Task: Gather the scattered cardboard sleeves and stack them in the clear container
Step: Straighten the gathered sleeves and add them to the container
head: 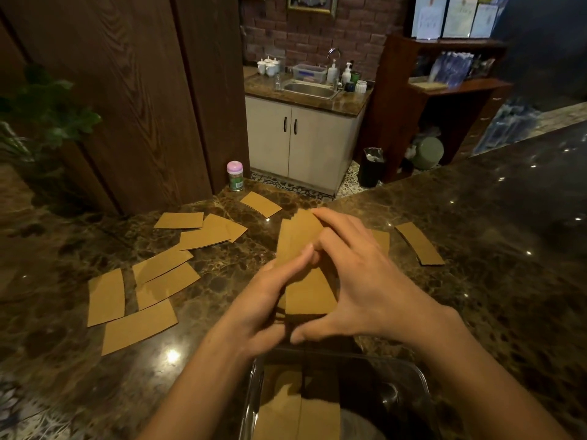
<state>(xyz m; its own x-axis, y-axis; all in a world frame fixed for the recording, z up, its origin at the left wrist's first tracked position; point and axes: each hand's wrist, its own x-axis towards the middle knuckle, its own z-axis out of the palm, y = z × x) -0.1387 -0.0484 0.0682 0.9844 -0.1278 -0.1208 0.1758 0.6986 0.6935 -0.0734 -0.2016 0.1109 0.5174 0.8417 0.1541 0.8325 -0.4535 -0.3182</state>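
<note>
The dark marble counter (476,217) is seen strewn with flat cardboard sleeves (139,325), most lying to the left, one (419,244) well apart on the right. The clear container (413,376) is cut off by the lower edge, sleeves already laid inside it (their number cannot be told). Above it a small stack of sleeves (309,292) is gripped between both hands: the left hand (263,300) is closed on its left edge, the right hand (359,281) is arched over it, fingertips and thumb pinching, partly hiding the stack.
</note>
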